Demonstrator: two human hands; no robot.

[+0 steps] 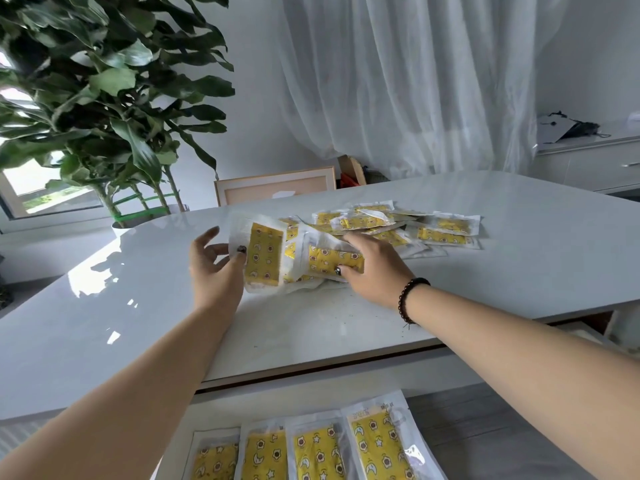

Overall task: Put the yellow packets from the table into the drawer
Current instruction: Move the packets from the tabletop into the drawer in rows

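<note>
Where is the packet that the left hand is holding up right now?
The upright packet is just left of middle, pinched by the left hand above the table, at the left end of the pile.

Head view, single wide-angle camera, worn by the person.
Looks forward and steeply down across a white table (346, 327) from its near edge; both forearms enter from the bottom corners, the left hand (216, 268) and right hand (372, 268) at frame centre, close. The open drawer (485, 445) fills the bottom edge; plant, curtain and wall close the far field. Straight lines bow toward the frame borders.
</note>
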